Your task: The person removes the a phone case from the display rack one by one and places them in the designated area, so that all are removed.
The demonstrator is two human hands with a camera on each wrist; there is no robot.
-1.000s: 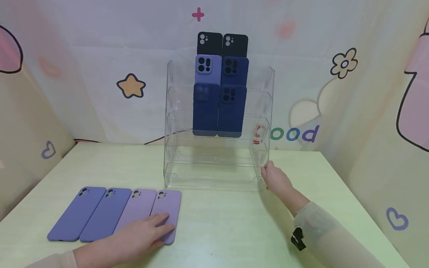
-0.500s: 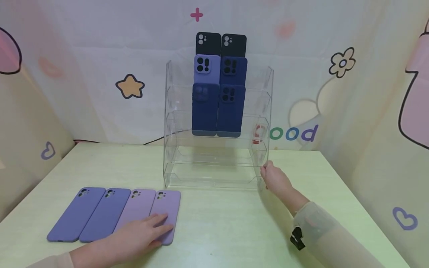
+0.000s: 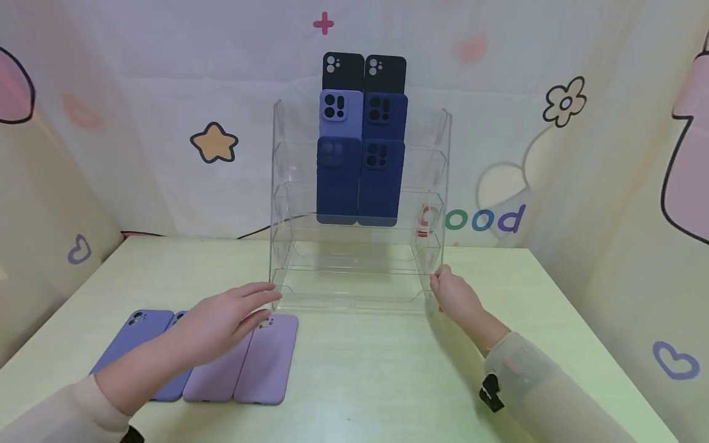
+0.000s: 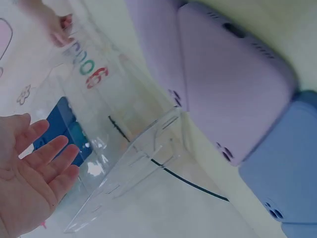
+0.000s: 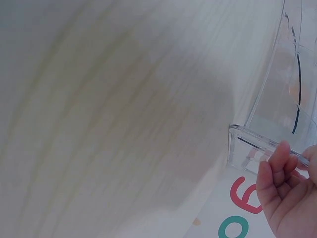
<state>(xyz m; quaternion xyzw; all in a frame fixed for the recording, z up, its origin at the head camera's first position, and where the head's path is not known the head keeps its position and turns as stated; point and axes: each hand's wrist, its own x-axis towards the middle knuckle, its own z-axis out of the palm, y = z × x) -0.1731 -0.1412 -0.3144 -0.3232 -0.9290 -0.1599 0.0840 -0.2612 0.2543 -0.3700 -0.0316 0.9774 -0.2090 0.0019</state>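
Observation:
My right hand (image 3: 458,298) pinches the lower right side edge of a clear acrylic tiered rack (image 3: 354,303); in the right wrist view its thumb and curled fingers (image 5: 280,156) meet at that panel. Near the rack's lower left front corner hovers my left hand (image 3: 221,317), fingers loosely extended and empty in the left wrist view; whether the fingertips touch the rack I cannot tell. Below it lie a light purple phone case (image 3: 266,363), a second light purple case (image 3: 216,372) and two bluish-purple ones (image 3: 133,338), side by side and partly hidden by the left arm.
In the rack's upper tiers stand two black phone cases (image 3: 343,80), a lavender one (image 3: 349,126) and several navy ones (image 3: 338,191). A pale wooden tabletop (image 3: 376,375) bears everything. Behind hangs a printed cloth (image 3: 166,184).
My left hand has lifted off the rightmost light purple case and moved forward to the rack's lower left corner. The right hand keeps its grip on the rack.

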